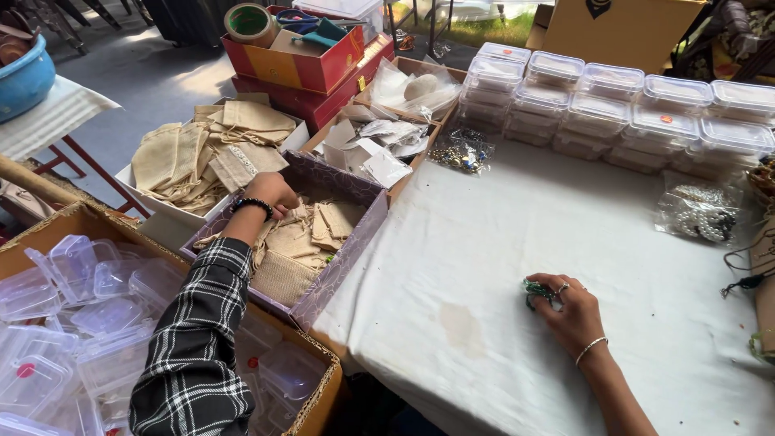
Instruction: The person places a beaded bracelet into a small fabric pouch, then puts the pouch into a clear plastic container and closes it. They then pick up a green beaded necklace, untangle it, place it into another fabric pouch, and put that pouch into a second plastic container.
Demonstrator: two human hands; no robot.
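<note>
- The right hand (pixel 575 311) rests on the white cloth of the bench (pixel 484 266), its fingers (pixel 557 284) curled over a small green beaded piece (pixel 536 292) and pinning it against the cloth; only its left edge shows past the fingertips.
- The left hand (pixel 273 192) reaches down into a purple patterned cardboard box (pixel 347 242) at the bench's left edge, fingers bent in among the small beige burlap pouches (pixel 303 242) that fill it; whether they grip a pouch cannot be told.
- The left arm wears a black-and-white plaid sleeve (pixel 198 339) and a dark beaded bracelet (pixel 253 204); the right wrist carries a thin silver bangle (pixel 590 349).
- Just beyond the purple box stands a white box of more burlap pouches (pixel 202 153).
- Below the left arm, a brown carton (pixel 311 408) holds empty clear plastic tubs (pixel 73 299).
- Along the bench's far edge are stacked clear lidded containers (pixel 622 105), with a clear bag of pearl beads (pixel 701 211) near them on the right.
</note>
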